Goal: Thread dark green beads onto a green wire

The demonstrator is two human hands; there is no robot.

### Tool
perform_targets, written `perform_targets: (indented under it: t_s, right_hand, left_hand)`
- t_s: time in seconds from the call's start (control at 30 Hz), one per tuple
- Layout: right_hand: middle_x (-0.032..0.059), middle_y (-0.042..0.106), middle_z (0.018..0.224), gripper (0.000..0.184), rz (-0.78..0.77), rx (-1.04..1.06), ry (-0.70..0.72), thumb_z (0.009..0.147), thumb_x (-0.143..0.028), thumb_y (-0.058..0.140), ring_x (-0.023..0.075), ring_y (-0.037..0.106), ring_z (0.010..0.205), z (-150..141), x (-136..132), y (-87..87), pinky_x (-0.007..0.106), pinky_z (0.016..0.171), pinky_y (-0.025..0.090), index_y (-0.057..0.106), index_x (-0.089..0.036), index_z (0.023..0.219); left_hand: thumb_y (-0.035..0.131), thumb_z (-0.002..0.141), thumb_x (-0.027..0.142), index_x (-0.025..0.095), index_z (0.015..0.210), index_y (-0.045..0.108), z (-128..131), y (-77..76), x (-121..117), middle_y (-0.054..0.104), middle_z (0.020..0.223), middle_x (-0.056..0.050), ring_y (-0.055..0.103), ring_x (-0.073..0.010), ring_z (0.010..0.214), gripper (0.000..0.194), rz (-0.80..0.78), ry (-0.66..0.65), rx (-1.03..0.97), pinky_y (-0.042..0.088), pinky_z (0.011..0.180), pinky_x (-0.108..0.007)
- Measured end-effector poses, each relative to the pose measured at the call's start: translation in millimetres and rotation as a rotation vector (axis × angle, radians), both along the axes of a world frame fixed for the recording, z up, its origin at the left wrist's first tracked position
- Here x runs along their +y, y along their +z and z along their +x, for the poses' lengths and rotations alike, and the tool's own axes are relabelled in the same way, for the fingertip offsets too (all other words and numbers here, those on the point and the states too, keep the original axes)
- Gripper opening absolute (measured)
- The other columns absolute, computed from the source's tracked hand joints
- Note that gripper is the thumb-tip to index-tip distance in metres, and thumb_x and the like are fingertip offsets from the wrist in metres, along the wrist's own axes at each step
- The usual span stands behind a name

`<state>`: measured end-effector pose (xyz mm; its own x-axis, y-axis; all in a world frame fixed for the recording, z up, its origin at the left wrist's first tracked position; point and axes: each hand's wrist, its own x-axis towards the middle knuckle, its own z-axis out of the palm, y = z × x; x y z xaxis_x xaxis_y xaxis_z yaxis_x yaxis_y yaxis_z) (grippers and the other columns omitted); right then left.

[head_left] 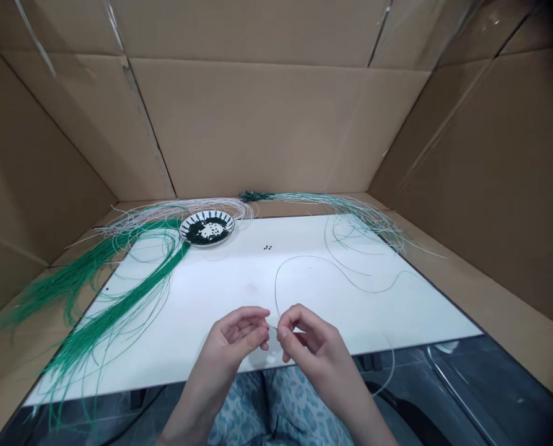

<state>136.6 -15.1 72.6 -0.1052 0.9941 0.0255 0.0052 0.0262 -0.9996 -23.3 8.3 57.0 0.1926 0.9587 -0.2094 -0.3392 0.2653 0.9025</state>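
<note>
**Two hands holding a thin cord above a white board.**
The right hand (308, 347) pinches a thin pale cord (304, 257) between thumb and forefinger, with its end just beside the left hand (236, 337). The left thumb and fingers curl close together; whether they grip the cord cannot be told. From the right hand, the cord loops forward across the white board (373, 310). Well ahead of the hands sits a patterned dish (206, 214) of dark beads (206, 232), with a few loose beads (267, 247) nearer the right hand. Green strands (118, 316) fan out beyond the left hand, white strands (178, 210) lie farther ahead, and pale teal strands (332, 201) curve ahead of the right hand.
</note>
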Motion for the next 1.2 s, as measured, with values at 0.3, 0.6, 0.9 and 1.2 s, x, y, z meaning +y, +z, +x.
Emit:
perform_targets:
  t_s: [0.3, 0.6, 0.9, 1.2]
  right_hand:
    - [0.0025, 0.068, 0.085, 0.014, 0.025, 0.072, -0.179, 0.081, -0.021, 0.068, 0.0178, 0.066, 0.081, -23, -17, 9.3, 0.029, 0.075, 0.056, 0.058, -0.023, 0.071]
    - [0.0019, 0.067, 0.082, 0.016, 0.112, -0.060, -0.285, 0.077, -0.016, 0.061, 0.0170, 0.066, 0.079, -37, -23, 24.2, 0.027, 0.070, 0.056, 0.052, -0.024, 0.067]
    - [0.0023, 0.067, 0.081, 0.016, 0.105, -0.071, -0.303, 0.075, -0.016, 0.061, 0.0168, 0.065, 0.079, -40, -25, 30.5, 0.025, 0.069, 0.057, 0.051, -0.025, 0.065]
    - [-0.0012, 0.068, 0.082, 0.015, 0.083, -0.045, -0.272, 0.073, -0.015, 0.062, 0.0138, 0.064, 0.081, -39, -27, 35.0, 0.021, 0.072, 0.055, 0.052, -0.023, 0.065]
  left_hand:
    - [0.097, 0.062, 0.028, 0.023, 0.091, 0.084, -5, -0.2, -2, 0.075, 0.073, 0.000, 0.065, -0.0079, 0.060, 0.032, -0.057, -0.003, -0.282, 0.053, 0.063, -0.015]
    - [0.097, 0.062, 0.027, 0.024, 0.088, 0.085, -11, 6.7, -5, 0.079, 0.074, -0.001, 0.070, -0.0108, 0.061, 0.029, -0.046, -0.006, -0.245, 0.056, 0.065, -0.017]
    - [0.097, 0.061, 0.032, 0.021, 0.087, 0.083, -12, 16.3, -11, 0.079, 0.074, -0.001, 0.072, -0.0137, 0.065, 0.031, -0.001, -0.006, -0.207, 0.058, 0.068, -0.021]
    - [0.098, 0.060, 0.022, 0.023, 0.081, 0.083, -11, 26.1, -15, 0.078, 0.071, 0.002, 0.073, -0.0079, 0.063, 0.026, -0.006, 0.028, -0.223, 0.056, 0.064, -0.010]
